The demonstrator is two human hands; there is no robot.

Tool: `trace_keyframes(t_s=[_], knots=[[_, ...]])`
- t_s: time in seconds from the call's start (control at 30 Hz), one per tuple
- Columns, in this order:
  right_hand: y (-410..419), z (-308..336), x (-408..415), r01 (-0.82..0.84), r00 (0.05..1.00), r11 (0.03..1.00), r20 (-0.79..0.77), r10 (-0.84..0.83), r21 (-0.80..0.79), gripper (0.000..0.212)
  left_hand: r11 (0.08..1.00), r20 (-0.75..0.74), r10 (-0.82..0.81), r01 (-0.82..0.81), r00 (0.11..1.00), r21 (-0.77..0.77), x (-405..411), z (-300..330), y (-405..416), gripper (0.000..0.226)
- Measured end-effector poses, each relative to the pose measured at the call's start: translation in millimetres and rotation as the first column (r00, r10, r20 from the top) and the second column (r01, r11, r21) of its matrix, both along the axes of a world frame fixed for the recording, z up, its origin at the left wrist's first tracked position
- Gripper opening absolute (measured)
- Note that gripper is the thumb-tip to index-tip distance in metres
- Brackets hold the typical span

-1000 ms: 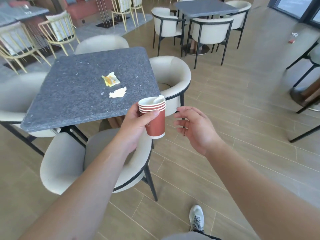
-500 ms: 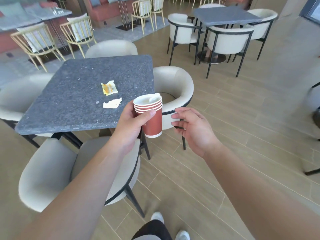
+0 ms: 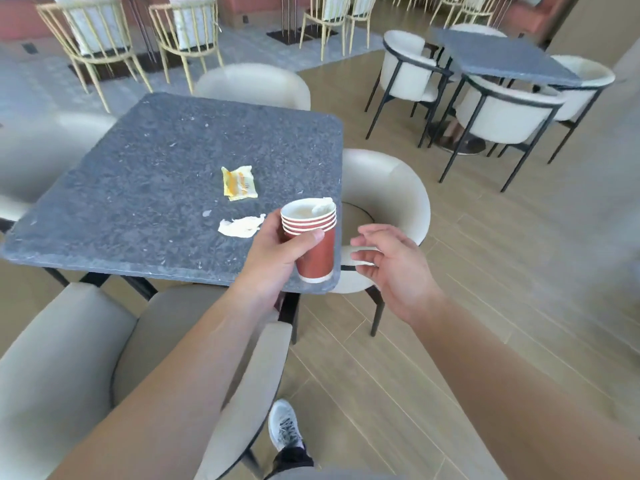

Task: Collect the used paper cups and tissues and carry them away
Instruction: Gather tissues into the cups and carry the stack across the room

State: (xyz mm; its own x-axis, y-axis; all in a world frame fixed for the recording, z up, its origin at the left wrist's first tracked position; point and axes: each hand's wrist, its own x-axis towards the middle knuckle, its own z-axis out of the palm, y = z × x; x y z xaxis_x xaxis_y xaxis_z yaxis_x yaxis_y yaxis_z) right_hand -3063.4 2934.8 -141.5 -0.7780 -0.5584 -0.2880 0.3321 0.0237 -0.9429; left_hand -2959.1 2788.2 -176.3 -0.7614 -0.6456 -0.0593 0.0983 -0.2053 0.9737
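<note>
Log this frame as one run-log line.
left hand: holds stacked paper cups, tissue inside | right hand: open, empty | grey table: white tissue, yellow wrapper uncollected

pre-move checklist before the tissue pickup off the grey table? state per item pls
1. Left hand grips the stack of red paper cups: ok.
2. Stack upright, white tissue tucked in top cup: ok.
3. Right hand free, fingers relaxed: ok.
4. Crumpled white tissue on the grey stone table, unobstructed: ok.
5. Yellow-stained napkin lies apart from it: ok.
6. Cups dry inside: cannot tell.
</note>
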Motion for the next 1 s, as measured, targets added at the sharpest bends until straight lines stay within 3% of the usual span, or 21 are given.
trace_keyframes(t_s=[0.27,0.6,0.7,0.8,1.0], knots=[[-142.6,-10.5,-31.5,-0.160,0.986,0.985,-0.037,0.163,0.069,0.012,0.989,-0.017,0.143,-0.143,0.990,0.026,-6.9,-13.0,-127.1,0.052],[-235.9,-56.7,-48.0,-0.367,0.920,0.906,-0.061,0.387,0.211,0.014,0.936,0.064,0.340,-0.344,0.938,0.070,17.8,-36.7,-183.7,0.051],[-256.4,-85.3,-62.5,-0.430,0.829,0.823,-0.200,0.523,0.370,0.012,0.913,0.114,0.393,-0.402,0.912,0.072,16.4,-44.8,-194.4,0.062],[-279.9,-115.9,-82.6,-0.477,0.670,0.706,-0.303,0.677,0.523,0.011,0.891,0.199,0.441,-0.453,0.875,0.018,12.7,-54.8,-205.7,0.065],[-329.8,-161.9,-115.0,-0.616,0.482,0.536,-0.263,0.836,0.577,0.012,0.796,0.306,0.572,-0.605,0.761,0.014,-9.4,-57.9,-222.7,0.062]])
